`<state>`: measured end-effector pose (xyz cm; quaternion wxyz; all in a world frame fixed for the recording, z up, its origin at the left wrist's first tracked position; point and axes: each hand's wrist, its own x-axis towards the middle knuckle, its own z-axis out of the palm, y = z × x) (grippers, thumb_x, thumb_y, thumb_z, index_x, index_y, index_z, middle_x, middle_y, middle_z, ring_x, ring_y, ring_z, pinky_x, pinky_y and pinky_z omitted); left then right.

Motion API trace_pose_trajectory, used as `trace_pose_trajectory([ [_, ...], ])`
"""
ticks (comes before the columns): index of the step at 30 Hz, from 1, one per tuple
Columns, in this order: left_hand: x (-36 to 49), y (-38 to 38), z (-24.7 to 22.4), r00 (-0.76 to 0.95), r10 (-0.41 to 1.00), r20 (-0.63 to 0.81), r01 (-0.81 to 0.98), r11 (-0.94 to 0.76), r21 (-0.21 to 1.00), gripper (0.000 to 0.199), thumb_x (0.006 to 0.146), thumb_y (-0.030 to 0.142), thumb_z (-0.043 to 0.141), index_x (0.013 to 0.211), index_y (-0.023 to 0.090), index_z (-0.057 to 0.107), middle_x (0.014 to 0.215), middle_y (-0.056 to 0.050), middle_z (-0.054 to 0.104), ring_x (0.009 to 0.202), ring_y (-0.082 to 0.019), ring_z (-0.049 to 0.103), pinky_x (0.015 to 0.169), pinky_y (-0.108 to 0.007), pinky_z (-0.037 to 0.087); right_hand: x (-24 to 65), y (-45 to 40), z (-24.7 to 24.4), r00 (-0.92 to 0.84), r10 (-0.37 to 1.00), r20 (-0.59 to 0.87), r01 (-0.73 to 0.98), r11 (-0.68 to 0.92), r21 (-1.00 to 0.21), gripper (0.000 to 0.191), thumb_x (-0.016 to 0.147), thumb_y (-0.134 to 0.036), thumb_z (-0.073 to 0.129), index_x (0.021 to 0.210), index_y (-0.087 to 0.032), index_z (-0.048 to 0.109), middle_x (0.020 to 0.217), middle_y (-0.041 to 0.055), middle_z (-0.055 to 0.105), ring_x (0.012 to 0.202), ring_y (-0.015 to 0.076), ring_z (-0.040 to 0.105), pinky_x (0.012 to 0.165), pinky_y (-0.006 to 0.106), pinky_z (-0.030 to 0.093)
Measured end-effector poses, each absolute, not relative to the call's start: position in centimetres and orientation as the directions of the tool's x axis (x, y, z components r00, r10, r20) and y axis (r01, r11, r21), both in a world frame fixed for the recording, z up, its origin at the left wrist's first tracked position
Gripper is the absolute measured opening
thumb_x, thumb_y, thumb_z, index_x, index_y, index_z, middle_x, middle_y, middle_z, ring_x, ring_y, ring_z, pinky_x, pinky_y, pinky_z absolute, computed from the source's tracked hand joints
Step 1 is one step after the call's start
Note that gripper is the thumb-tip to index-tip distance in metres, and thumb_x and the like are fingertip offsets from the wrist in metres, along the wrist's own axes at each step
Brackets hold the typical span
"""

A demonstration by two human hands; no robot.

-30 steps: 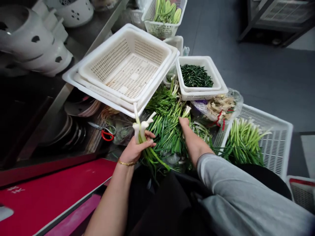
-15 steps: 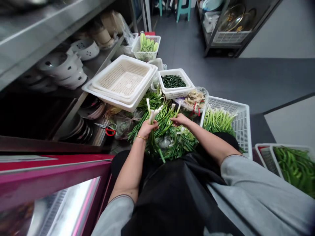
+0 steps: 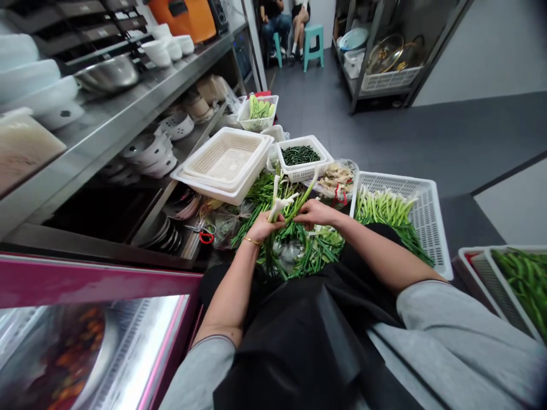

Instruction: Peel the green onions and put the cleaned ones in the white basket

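Observation:
My left hand (image 3: 265, 226) is closed around a small bunch of green onions (image 3: 277, 206), their white ends pointing up and the leaves hanging below. Close beside it, my right hand (image 3: 314, 214) pinches a single green onion stalk (image 3: 306, 199) that leans up to the right. Below and behind both hands lies a loose heap of green onions (image 3: 318, 250) with trimmings among it. To the right, a white basket (image 3: 427, 210) holds a row of green onions (image 3: 382, 205) lined up with white ends away from me.
White baskets (image 3: 252, 191) are stacked behind the heap, and a basket of dark green chillies (image 3: 300, 155) stands beside them. Scissors with red handles (image 3: 207, 236) lie at left near the metal shelf (image 3: 188, 68). Green beans (image 3: 527, 285) fill a basket at far right. Two people sit at the back.
My hands have come closer together, with the right hand's stalk now near the left hand's bunch. The view has tilted up, showing more of the shelf and the seated people.

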<state>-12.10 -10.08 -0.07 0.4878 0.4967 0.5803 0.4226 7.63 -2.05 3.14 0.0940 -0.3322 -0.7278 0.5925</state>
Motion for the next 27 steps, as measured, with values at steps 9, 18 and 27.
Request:
trace_pose_trajectory([
  [9, -15.8, -11.4, -0.3, 0.14, 0.974, -0.18, 0.304, 0.131, 0.944, 0.022, 0.062, 0.029, 0.075, 0.073, 0.012, 0.067, 0.066, -0.002, 0.064, 0.061, -0.014, 0.055, 0.063, -0.027, 0.041, 16.9, -2.1, 7.9, -0.668, 0.728, -0.156, -0.126, -0.317, -0.94, 0.032, 0.075, -0.039, 0.072, 0.07, -0.014, 0.054, 0.052, -0.0063, 0.039, 0.038, 0.0024, 0.036, 0.037, 0.017, 0.04],
  [18, -17.7, -12.0, -1.2, 0.025, 0.976, -0.215, 0.231, 0.203, 0.951, 0.025, 0.06, 0.029, 0.076, 0.075, 0.012, 0.066, 0.066, -0.003, 0.067, 0.06, -0.014, 0.057, 0.061, -0.026, 0.043, 20.9, 3.9, 4.8, -0.223, 0.97, -0.093, 0.086, -0.075, -0.993, 0.03, 0.082, -0.04, 0.062, 0.066, -0.018, 0.051, 0.049, -0.0025, 0.04, 0.044, 0.0079, 0.041, 0.046, 0.022, 0.042],
  [27, -15.6, -11.1, -0.8, 0.066, 0.972, -0.225, 0.093, 0.218, 0.971, 0.028, 0.056, 0.029, 0.078, 0.075, 0.013, 0.066, 0.065, -0.005, 0.067, 0.055, -0.013, 0.055, 0.056, -0.026, 0.042, 6.5, -2.5, 2.6, -0.763, 0.637, -0.112, 0.094, -0.062, -0.994, 0.02, 0.08, -0.03, 0.064, 0.095, -0.017, 0.062, 0.08, 0.0037, 0.066, 0.064, 0.0126, 0.062, 0.06, 0.022, 0.051],
])
